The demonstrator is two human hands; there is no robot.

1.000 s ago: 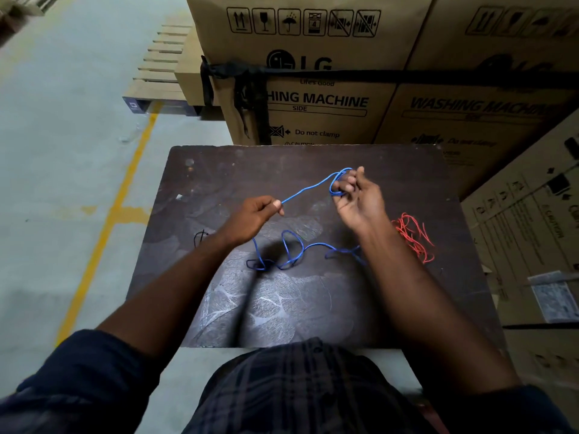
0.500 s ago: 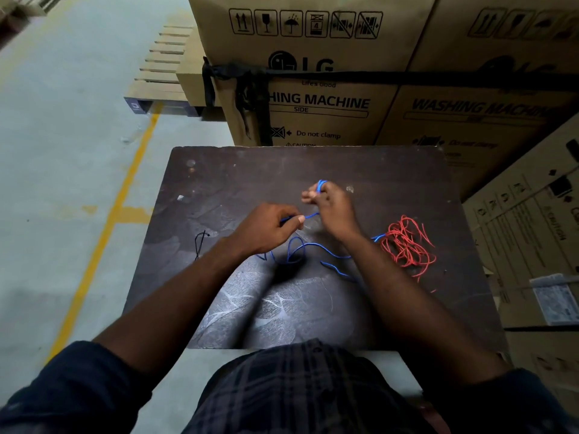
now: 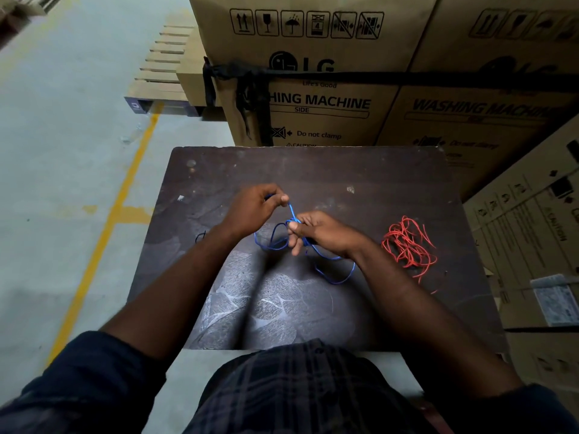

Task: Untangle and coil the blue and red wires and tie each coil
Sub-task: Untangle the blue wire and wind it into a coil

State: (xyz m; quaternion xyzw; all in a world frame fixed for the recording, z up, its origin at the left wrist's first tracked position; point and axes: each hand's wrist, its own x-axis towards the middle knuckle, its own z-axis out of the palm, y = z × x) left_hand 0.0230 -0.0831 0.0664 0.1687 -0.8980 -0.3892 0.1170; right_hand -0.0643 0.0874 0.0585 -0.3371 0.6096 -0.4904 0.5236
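Between left hand (image 3: 253, 209) and right hand (image 3: 327, 234), blue wire (image 3: 337, 279); red wire (image 3: 407, 245) apart, rightward.

Bare board (image 3: 313, 170) beyond; cartons (image 3: 313, 104) (stacked) behind it.

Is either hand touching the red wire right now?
No, the left hand and right hand both pinch the blue wire, while the red wire lies untouched on the table to their right.
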